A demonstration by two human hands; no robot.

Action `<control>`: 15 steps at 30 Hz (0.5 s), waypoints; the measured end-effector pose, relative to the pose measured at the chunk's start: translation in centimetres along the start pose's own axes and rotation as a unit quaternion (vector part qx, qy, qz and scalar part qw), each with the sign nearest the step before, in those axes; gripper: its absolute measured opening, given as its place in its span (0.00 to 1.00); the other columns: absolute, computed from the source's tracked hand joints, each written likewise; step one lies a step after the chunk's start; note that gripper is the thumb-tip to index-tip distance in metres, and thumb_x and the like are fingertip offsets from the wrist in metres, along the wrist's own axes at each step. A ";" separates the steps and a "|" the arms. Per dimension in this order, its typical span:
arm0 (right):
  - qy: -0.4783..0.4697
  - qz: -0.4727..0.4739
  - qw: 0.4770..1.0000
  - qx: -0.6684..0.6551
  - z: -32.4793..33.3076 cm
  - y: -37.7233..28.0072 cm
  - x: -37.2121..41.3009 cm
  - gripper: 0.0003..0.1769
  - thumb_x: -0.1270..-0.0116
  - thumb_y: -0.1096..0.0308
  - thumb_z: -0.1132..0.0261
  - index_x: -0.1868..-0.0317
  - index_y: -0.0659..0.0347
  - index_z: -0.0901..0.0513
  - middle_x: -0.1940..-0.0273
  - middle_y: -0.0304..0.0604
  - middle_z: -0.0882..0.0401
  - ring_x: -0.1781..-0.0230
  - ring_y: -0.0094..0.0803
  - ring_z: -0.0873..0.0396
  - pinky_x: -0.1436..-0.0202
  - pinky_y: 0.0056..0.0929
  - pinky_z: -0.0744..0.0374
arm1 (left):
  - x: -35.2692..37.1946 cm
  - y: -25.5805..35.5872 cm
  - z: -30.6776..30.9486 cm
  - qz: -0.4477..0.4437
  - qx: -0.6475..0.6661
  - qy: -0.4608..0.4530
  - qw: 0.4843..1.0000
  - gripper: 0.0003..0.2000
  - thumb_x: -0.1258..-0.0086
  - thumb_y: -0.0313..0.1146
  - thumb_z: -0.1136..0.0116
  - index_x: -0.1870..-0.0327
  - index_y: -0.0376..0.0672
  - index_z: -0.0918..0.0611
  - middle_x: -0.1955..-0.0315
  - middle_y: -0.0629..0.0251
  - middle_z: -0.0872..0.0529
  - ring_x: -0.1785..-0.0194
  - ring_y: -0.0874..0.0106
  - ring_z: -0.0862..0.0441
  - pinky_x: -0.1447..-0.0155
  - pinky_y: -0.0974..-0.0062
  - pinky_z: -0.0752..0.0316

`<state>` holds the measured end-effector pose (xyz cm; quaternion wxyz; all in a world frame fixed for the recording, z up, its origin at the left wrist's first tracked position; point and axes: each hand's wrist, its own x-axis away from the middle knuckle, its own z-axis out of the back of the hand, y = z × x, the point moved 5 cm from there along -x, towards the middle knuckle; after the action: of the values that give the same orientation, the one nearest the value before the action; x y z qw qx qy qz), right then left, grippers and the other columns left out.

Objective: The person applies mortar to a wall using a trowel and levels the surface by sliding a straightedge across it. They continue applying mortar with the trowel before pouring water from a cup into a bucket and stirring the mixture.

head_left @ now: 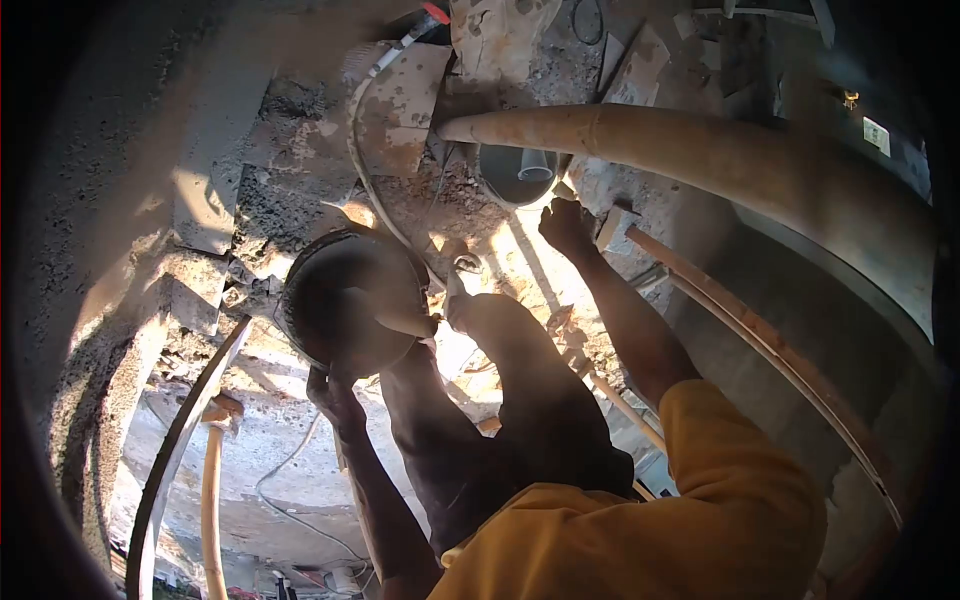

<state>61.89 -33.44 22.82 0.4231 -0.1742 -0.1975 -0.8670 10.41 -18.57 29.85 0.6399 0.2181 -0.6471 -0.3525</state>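
My left hand (338, 398) grips the lower rim of a round dark pan (300, 290), which is tilted beside my knee. A blurred patch covers part of the pan's inside, and what lies there is hard to make out. My right hand (567, 226) is closed near the lower right edge of a bucket (490, 185); whether its fingers hold anything is too dark to tell. Inside the bucket is grey liquid with a pale cup (535, 165) in it.
A thick bamboo pole (650, 135) crosses the upper right. A hose (358, 150) runs down past the pan. Rubble and broken slabs (205, 290) lie at left, near a wooden-handled hammer (213, 500). Long wooden strips (760, 340) stand on the right.
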 end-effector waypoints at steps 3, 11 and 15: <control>0.002 0.016 0.997 0.074 -2.8 2.9 -6.6 0.11 0.34 0.61 0.36 0.63 0.58 0.12 0.66 0.47 0.11 0.64 0.43 0.10 0.61 0.48 0.13 | 0.8 -2.3 -1.6 0.037 0.034 0.030 0.998 0.14 0.23 0.36 0.39 0.52 0.29 0.16 0.60 0.60 0.12 0.60 0.75 0.16 0.57 0.74 0.18; -0.044 0.165 0.968 0.182 -14.5 3.1 -13.8 0.13 0.33 0.58 0.37 0.58 0.55 0.11 0.63 0.47 0.09 0.58 0.46 0.08 0.58 0.49 0.13 | 0.5 -9.8 -4.9 0.046 -0.128 0.013 0.991 0.14 0.26 0.38 0.36 0.57 0.32 0.15 0.66 0.62 0.13 0.62 0.75 0.17 0.58 0.73 0.19; 0.080 0.116 0.986 0.088 -15.4 2.4 -13.7 0.13 0.31 0.58 0.38 0.61 0.56 0.11 0.64 0.48 0.10 0.61 0.43 0.09 0.59 0.49 0.15 | -0.3 -14.0 -7.8 0.029 -0.169 0.009 0.985 0.16 0.27 0.40 0.36 0.56 0.32 0.15 0.68 0.61 0.11 0.62 0.75 0.17 0.61 0.70 0.22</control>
<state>69.69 -33.24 3.65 0.5491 -0.0881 -0.2171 -0.8022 15.73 -28.96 18.83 0.6833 0.0916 -0.5783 -0.4362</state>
